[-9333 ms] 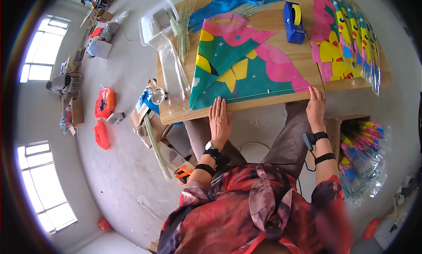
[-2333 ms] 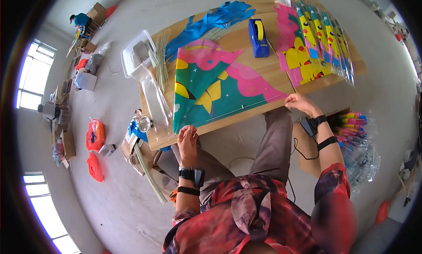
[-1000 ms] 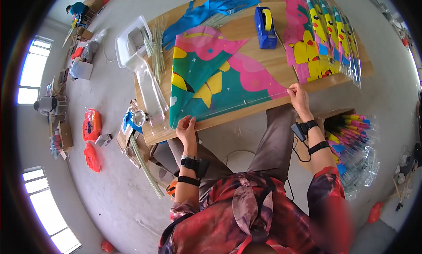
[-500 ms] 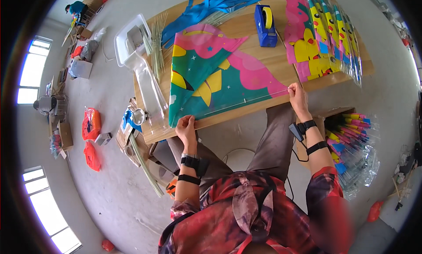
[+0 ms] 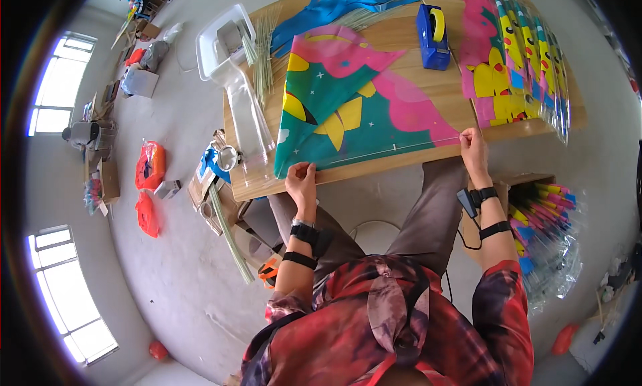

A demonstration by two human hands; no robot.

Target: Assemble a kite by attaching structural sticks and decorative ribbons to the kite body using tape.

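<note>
A folded printed sheet (image 5: 374, 129) in green, pink and yellow lies on the wooden table. Along its near edge runs a thin white stick (image 5: 421, 144), with a small white mark across it near the middle. My left hand (image 5: 301, 185) pinches the sheet's near edge close to its left corner. At the right-hand tip my right hand (image 5: 474, 155) has finger and thumb closed where sheet and stick meet. Whether the fingers grip the stick as well cannot be made out. Both wrists wear black straps with small devices.
Behind the sheet are blue strips (image 5: 348, 5), thin pale sticks (image 5: 265, 52) and a blue tape dispenser (image 5: 433, 38). A white plastic tray (image 5: 207, 48) stands at the left. Printed pieces in clear sleeves (image 5: 535, 58) lie right; a box (image 5: 478, 232) of packed pieces sits below.
The whole view has shifted, so the table appears farther right and slightly higher. Both hands keep their pinch on the sheet's edge, which lies about the same on the table.
</note>
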